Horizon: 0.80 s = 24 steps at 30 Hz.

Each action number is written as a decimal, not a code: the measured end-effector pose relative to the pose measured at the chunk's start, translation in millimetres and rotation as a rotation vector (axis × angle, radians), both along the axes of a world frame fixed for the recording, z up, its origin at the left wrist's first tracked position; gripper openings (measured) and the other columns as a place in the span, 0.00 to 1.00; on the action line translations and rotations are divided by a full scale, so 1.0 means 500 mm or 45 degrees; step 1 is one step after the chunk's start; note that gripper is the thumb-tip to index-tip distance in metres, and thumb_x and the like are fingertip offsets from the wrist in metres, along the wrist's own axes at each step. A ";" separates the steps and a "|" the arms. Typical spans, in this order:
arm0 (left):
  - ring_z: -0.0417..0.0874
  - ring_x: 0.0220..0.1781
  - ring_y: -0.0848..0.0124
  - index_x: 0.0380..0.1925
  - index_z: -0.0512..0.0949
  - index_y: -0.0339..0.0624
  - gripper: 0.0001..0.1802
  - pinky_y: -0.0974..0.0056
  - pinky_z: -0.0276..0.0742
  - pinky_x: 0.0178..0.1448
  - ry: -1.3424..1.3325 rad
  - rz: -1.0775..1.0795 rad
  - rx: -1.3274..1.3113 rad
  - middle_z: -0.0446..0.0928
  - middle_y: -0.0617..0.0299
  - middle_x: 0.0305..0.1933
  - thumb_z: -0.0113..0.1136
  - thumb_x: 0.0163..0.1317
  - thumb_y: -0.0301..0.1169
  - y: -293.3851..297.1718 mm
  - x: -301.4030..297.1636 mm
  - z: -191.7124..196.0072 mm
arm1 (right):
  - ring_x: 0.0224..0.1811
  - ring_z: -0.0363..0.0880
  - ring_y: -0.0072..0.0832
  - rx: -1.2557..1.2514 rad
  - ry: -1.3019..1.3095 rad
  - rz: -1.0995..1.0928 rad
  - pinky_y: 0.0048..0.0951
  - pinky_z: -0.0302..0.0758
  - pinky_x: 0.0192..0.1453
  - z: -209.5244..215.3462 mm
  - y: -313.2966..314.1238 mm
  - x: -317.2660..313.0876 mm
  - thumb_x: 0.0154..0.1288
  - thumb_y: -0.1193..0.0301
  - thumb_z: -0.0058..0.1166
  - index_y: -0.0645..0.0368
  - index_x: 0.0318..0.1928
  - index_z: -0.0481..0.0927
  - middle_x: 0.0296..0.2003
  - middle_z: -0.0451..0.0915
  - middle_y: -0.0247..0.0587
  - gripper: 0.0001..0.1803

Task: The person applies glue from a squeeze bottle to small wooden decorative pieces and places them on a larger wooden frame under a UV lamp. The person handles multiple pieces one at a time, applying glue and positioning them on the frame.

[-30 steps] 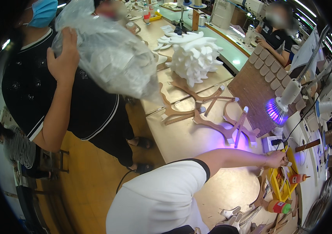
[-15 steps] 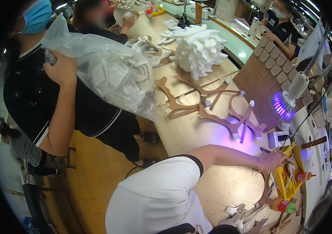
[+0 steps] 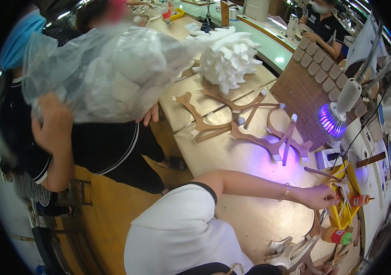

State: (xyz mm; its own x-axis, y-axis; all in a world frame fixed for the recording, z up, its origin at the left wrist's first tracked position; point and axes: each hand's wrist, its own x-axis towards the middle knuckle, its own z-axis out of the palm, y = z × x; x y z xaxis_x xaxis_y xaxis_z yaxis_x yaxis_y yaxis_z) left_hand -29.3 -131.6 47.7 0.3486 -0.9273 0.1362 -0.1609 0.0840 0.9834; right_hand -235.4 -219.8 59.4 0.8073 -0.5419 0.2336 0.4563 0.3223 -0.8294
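Note:
My left hand (image 3: 319,197) reaches across the table to a yellow tray (image 3: 355,178) of small items at the right. Its fingers are drawn together in a pinch over the tray's near side; what they hold, if anything, is too small to make out. A brown braided strap (image 3: 321,174) rests with one end by the tray. Beside the tray are a red bottle with a pointed tip (image 3: 359,200) and a bottle with a green cap (image 3: 337,236). Pale strap pieces (image 3: 291,254) lie at the lower edge. My right hand cannot be made out clearly among them.
A purple-lit lamp (image 3: 332,121) shines on several brown Y-shaped strap pieces (image 3: 259,143). Behind them stands a pile of white foam pieces (image 3: 227,59). A brown board with rounded pads (image 3: 296,91) leans at right. At left, another person holds a clear plastic bag (image 3: 108,73).
My left hand has shifted a little nearer along the tray, its fingers now together. The other person has swung the plastic bag left and up, and their second hand shows beneath it.

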 end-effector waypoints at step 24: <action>0.76 0.59 0.67 0.62 0.66 0.33 0.23 0.61 0.71 0.63 -0.155 0.065 0.399 0.76 0.54 0.55 0.50 0.69 0.32 0.445 0.137 0.000 | 0.33 0.71 0.14 -0.204 0.548 0.807 0.19 0.69 0.40 0.027 0.141 0.215 0.68 0.69 0.55 0.63 0.36 0.79 0.30 0.76 0.26 0.09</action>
